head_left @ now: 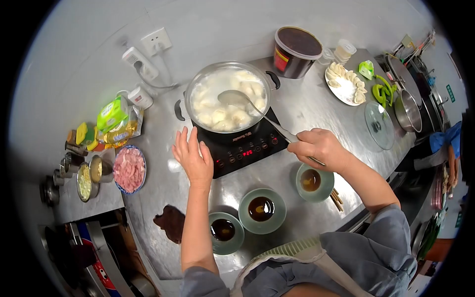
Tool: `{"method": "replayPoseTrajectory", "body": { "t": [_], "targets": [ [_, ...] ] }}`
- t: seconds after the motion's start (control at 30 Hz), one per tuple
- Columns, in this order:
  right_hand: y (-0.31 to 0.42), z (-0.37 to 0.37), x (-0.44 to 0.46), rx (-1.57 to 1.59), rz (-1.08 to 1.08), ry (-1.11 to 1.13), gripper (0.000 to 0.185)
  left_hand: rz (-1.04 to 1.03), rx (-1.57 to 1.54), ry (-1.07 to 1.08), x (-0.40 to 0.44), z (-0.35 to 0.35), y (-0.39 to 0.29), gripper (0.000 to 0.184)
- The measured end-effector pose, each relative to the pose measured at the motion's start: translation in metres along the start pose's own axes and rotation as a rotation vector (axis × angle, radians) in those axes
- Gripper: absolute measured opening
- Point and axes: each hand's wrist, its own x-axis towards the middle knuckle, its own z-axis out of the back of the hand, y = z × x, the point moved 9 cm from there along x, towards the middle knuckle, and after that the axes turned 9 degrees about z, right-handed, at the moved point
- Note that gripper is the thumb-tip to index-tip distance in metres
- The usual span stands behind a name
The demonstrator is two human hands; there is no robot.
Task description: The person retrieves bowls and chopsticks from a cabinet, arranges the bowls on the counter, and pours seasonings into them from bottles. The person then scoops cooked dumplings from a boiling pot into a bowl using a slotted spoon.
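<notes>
My right hand is wrapped round the handle of a metal ladle, whose head is over the pot among the dumplings. The steel pot holds pale, cloudy liquid with many dumplings at the surface. It stands on a black induction cooker with lit red digits. My left hand hangs with spread fingers at the cooker's left edge, holding nothing. Below are three green bowls with dark liquid: a left bowl, a middle bowl and a right bowl under my right hand.
A plate of dumplings, green peppers and a glass lid lie right. A brown tub stands behind the pot. Sliced meat, small containers and a dark cloth are left. Chopsticks lie beside the right bowl.
</notes>
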Motion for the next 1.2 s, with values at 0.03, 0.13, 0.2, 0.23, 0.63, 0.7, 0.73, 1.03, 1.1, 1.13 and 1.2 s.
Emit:
{"method": "replayPoseTrajectory", "body": {
  "t": [0.03,0.13,0.2,0.23,0.63,0.7,0.73,1.03,1.1,1.13,1.2],
  "targets": [
    [-0.001,-0.002,0.000,-0.008,-0.013,0.004,0.030,0.007,-0.012,-0.008,-0.001,0.003,0.002,0.044],
    [-0.006,-0.004,0.004,0.086,-0.096,0.074,0.027,0.010,-0.030,-0.008,-0.005,0.006,0.005,0.045],
    [-0.014,-0.006,0.003,0.182,-0.147,-0.007,0.023,0.013,-0.032,-0.009,-0.007,0.006,0.006,0.046],
    [-0.020,-0.004,0.001,0.278,-0.201,-0.091,0.020,0.014,-0.034,-0.008,-0.008,0.006,0.007,0.046],
    [-0.071,-0.015,-0.019,0.920,-0.810,-0.292,0.015,0.048,-0.129,0.018,-0.004,0.009,0.004,0.049],
    [-0.077,-0.017,-0.022,0.921,-0.895,-0.288,0.017,0.034,-0.133,0.019,-0.004,0.006,0.004,0.047],
    [-0.081,-0.017,-0.022,0.910,-0.883,-0.309,0.016,0.021,-0.136,0.018,-0.005,0.004,0.003,0.045],
    [-0.085,-0.018,-0.035,0.976,-1.013,-0.357,0.018,-0.131,0.016,0.201,0.008,-0.028,-0.037,0.036],
    [-0.086,-0.019,-0.036,0.982,-1.015,-0.361,0.017,-0.146,0.031,0.219,0.011,-0.038,-0.043,0.041],
    [-0.086,-0.020,-0.037,0.988,-1.010,-0.358,0.017,-0.164,0.036,0.222,0.013,-0.042,-0.047,0.046],
    [-0.086,-0.019,-0.038,0.991,-1.009,-0.362,0.017,-0.187,0.039,0.229,0.016,-0.045,-0.053,0.053]
  ]
}}
